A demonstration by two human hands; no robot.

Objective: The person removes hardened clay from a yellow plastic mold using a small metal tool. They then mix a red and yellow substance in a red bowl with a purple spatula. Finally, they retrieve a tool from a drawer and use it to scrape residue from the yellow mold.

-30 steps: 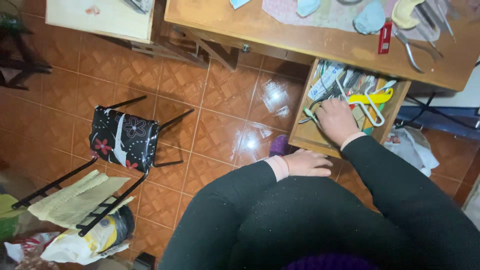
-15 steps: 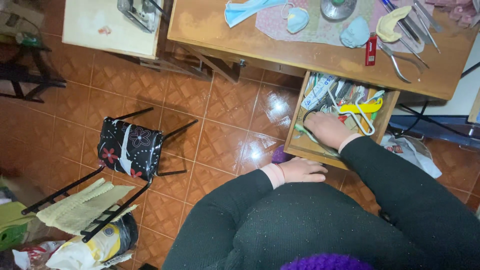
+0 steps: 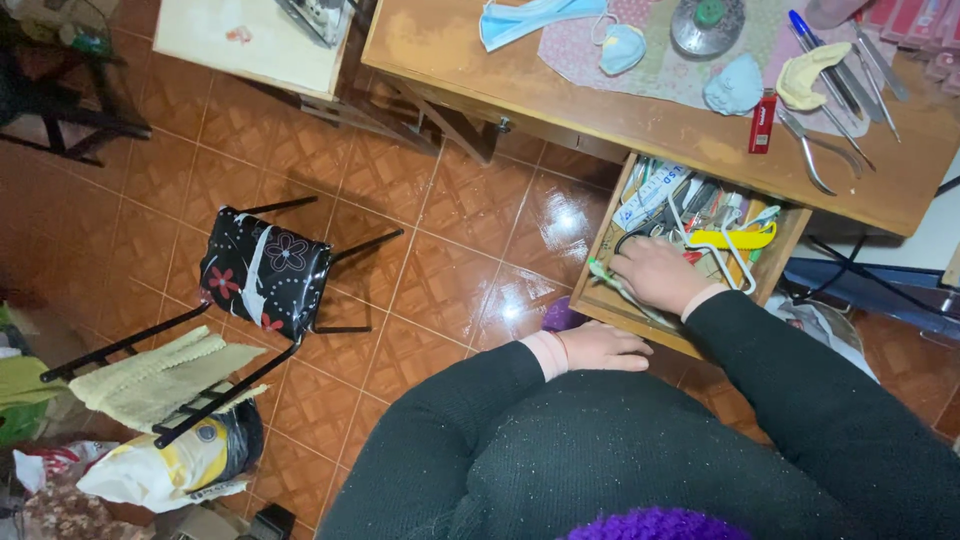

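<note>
A person's right hand reaches into an open wooden drawer, fingers curled down among the clutter of tools and cords; whether they grasp anything cannot be told. A yellow plastic tool lies just beside the hand in the drawer. The left hand rests flat and empty near the drawer's front edge. Above, a wooden table carries a blue face mask, a red lighter and metal pliers. A black floral stool lies tipped on the tiled floor, well apart.
</note>
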